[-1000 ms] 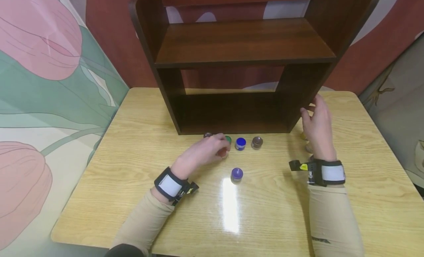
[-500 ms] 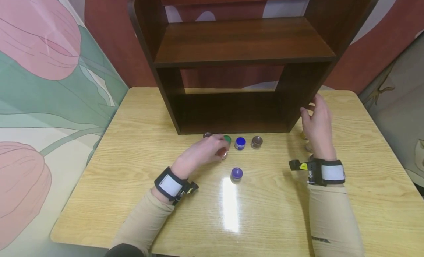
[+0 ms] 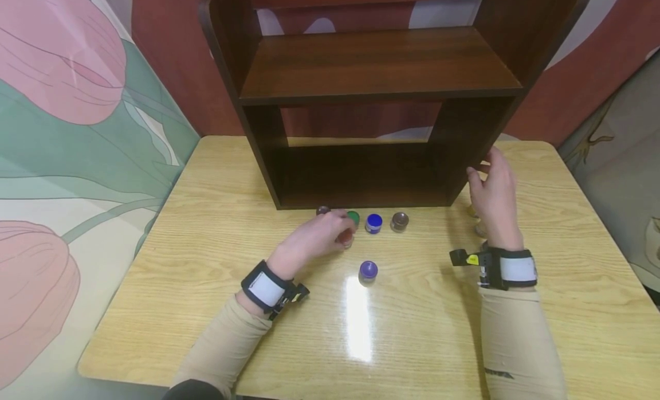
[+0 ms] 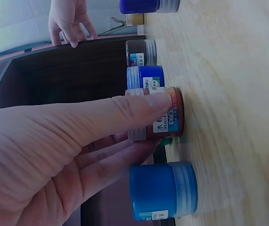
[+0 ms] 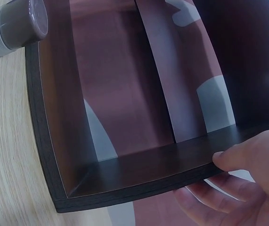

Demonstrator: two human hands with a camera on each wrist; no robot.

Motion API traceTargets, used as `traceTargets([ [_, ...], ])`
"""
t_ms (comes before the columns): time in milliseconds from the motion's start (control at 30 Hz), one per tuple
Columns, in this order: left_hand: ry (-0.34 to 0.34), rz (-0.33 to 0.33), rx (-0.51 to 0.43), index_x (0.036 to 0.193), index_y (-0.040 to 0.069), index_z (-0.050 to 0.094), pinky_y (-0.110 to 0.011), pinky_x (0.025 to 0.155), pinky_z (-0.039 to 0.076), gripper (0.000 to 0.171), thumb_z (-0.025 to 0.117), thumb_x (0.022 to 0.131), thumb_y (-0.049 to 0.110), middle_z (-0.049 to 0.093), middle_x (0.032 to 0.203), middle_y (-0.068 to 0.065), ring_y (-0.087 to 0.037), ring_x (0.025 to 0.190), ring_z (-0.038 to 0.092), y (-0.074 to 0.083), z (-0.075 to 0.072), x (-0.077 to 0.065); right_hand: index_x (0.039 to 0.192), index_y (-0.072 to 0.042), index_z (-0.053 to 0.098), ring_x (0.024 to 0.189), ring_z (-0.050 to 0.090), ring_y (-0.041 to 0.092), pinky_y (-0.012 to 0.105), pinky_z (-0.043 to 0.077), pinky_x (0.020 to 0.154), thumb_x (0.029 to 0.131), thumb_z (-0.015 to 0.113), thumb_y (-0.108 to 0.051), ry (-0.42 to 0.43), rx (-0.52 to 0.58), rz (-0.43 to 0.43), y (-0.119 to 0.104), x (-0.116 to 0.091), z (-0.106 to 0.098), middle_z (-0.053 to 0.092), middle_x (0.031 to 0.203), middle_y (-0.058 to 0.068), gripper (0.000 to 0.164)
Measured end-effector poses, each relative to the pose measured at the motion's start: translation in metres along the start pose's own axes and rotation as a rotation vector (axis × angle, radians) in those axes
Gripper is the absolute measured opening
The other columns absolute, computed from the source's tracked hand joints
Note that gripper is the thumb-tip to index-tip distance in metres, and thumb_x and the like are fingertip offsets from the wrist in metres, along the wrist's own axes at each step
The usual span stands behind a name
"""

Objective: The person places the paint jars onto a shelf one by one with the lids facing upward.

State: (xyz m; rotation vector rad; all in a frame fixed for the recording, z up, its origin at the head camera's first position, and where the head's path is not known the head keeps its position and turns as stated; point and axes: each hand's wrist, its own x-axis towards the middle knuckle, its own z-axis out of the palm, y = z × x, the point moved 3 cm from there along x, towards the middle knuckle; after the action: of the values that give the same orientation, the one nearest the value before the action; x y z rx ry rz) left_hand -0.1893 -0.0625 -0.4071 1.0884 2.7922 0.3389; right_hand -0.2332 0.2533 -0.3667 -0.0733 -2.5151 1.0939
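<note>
My left hand (image 3: pixel 319 235) pinches a small reddish-brown paint jar (image 4: pixel 165 117) between thumb and fingers, close over the table in front of the shelf. A bright blue jar (image 4: pixel 158 190) stands beside it in the left wrist view, and a green-topped jar (image 3: pixel 354 217) is partly hidden behind my fingers. To the right along the shelf's front edge are a dark blue jar (image 3: pixel 373 223) and a brown jar (image 3: pixel 399 222). My right hand (image 3: pixel 496 196) grips the right side panel of the dark wooden shelf (image 3: pixel 381 96), thumb on its front edge and fingers outside.
A purple-lidded jar (image 3: pixel 368 271) stands nearer to me on the wooden table (image 3: pixel 412 331). Behind my left hand shows a dark-topped jar (image 3: pixel 323 210). A yellowish jar (image 3: pixel 472 211) and another jar (image 3: pixel 480 230) stand half hidden by my right wrist.
The reddish-brown jar has shifted and tilted slightly in my left fingers. My right hand, the shelf and the other jars stay where they were.
</note>
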Motion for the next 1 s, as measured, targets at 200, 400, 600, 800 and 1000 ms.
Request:
traceTargets([
  [200,0.008,0.004,0.005,0.106,0.014,0.066,-0.017,0.071,0.049,0.026,0.080,0.084,0.010,0.058,0.094,0.002,-0.009,0.084,0.055,0.000,0.000,0.000,0.146,-0.010,0.044,0.122,0.060,0.039,0.058,0.053,0.098,0.102,0.049,-0.012,0.000,-0.005,0.007,-0.001,-0.001,0.000,0.055,0.142,0.017,0.044],
  [400,0.031,0.012,-0.020,0.107,0.014,0.062,-0.018,0.068,0.048,0.026,0.076,0.086,0.007,0.057,0.089,0.003,-0.009,0.081,0.054,0.000,0.000,-0.001,0.146,-0.010,0.045,0.122,0.060,0.038,0.057,0.053,0.098,0.102,0.049,-0.013,-0.003,-0.007,0.013,0.000,-0.001,-0.001,0.055,0.141,0.017,0.044],
  [600,0.050,0.045,-0.030,0.101,0.016,0.060,-0.018,0.067,0.048,0.023,0.075,0.087,0.005,0.055,0.084,0.004,-0.008,0.079,0.054,0.000,0.000,-0.003,0.145,-0.009,0.046,0.121,0.061,0.040,0.058,0.053,0.097,0.102,0.050,-0.012,-0.004,0.000,0.008,0.000,-0.001,-0.001,0.056,0.139,0.018,0.043],
  [800,0.047,0.052,-0.166,0.107,0.013,0.068,-0.020,0.078,0.053,0.027,0.080,0.083,0.008,0.065,0.094,0.003,-0.009,0.086,0.059,-0.005,-0.006,-0.004,0.145,-0.009,0.045,0.121,0.061,0.040,0.058,0.053,0.098,0.102,0.050,-0.012,-0.009,-0.001,0.008,0.000,-0.001,-0.001,0.055,0.140,0.018,0.043],
  [1000,0.062,0.037,-0.312,0.113,0.011,0.071,-0.026,0.085,0.056,0.029,0.079,0.085,0.010,0.067,0.105,0.000,-0.013,0.093,0.061,-0.012,-0.017,-0.006,0.145,-0.010,0.044,0.122,0.060,0.039,0.057,0.053,0.099,0.102,0.049,-0.013,-0.012,-0.005,0.015,0.000,-0.001,0.000,0.055,0.141,0.017,0.043],
])
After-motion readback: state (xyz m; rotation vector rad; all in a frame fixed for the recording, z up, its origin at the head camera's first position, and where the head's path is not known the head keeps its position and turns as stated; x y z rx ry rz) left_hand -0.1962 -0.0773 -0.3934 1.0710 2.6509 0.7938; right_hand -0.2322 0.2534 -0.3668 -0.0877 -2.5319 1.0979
